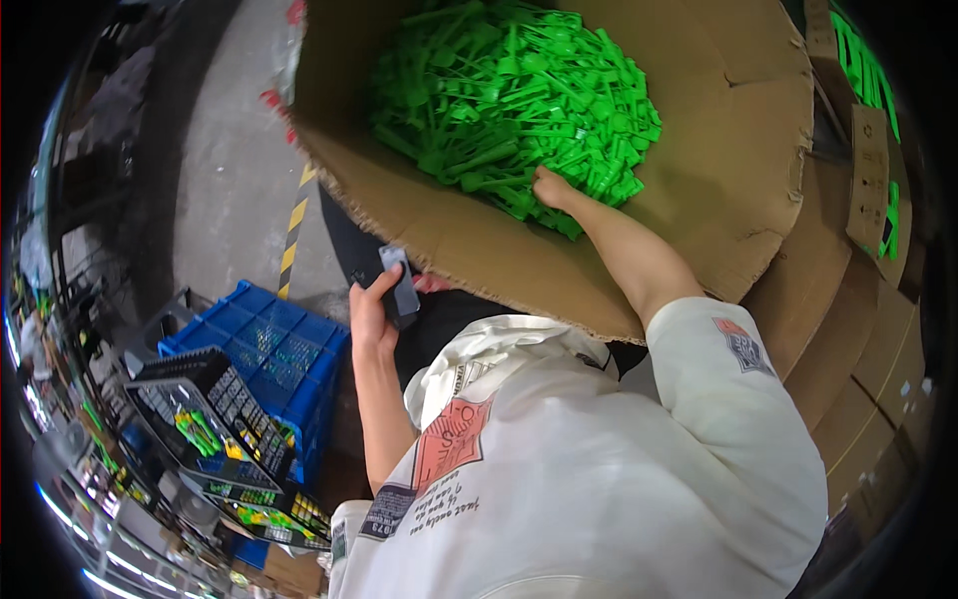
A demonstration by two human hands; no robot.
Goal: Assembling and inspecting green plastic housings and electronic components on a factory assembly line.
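Two hands: right hand buried in green plastic parts, grip unclear.
Left hand: clasps grey device below cardboard box.

Person is wearing a loose off-white short-sleeved tee, sleeves ending above the elbows, forearms showing bare. It is carrying a faded red square print on the chest with dark script under it, plus small dark rectangular patches on the right sleeve and near the left hem. No gloves showing on left hand or right hand.
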